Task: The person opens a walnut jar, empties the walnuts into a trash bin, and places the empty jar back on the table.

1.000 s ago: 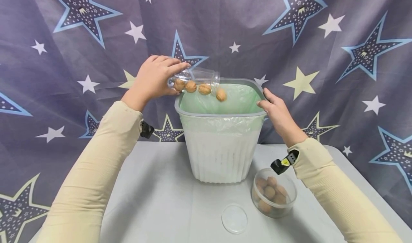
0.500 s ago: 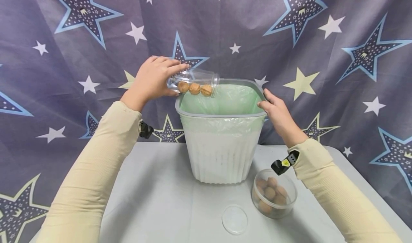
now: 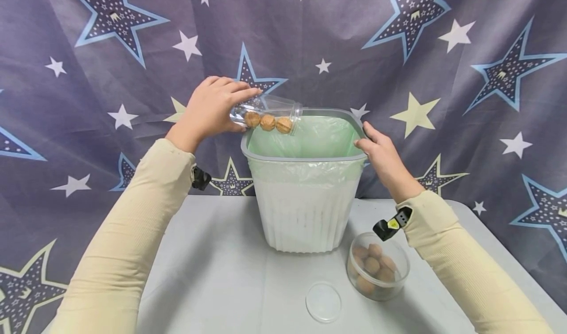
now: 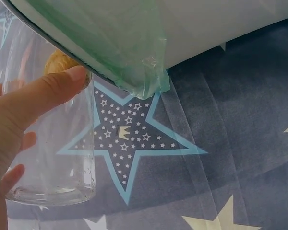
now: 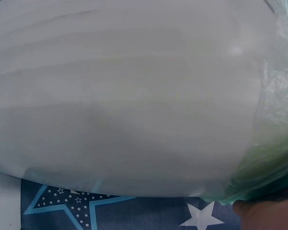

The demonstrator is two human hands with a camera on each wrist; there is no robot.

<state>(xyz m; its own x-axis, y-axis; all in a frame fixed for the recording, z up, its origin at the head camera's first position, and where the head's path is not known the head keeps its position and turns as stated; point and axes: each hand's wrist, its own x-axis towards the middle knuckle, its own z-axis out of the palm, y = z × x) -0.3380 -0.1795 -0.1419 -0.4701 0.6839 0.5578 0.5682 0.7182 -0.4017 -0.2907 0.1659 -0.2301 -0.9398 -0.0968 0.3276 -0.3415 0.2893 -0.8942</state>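
My left hand [image 3: 215, 105] grips a clear plastic jar [image 3: 276, 105] lying on its side, its mouth over the left part of a white trash bin [image 3: 305, 206]. Three walnuts [image 3: 267, 122] sit in a row along the jar's lower side. In the left wrist view, the thumb and fingers wrap the jar [image 4: 62, 158], with one walnut [image 4: 60, 62] showing by the bin's rim. A green bag [image 3: 328, 135] lines the bin under a grey rim [image 3: 305, 159]. My right hand [image 3: 380, 152] holds that rim at the right side, thumb and fingers at its edge.
A round clear tub [image 3: 400, 282] with several brown nuts stands on the grey table [image 3: 221, 275], right of the bin and near the right forearm. A clear round lid [image 3: 324, 302] lies flat in front. A starry curtain [image 3: 336, 39] hangs behind.
One walnut at the jar's mouth a second ago has left the jar and is out of sight in the bin. The other three have shifted slightly inside. Both hands stay in place.
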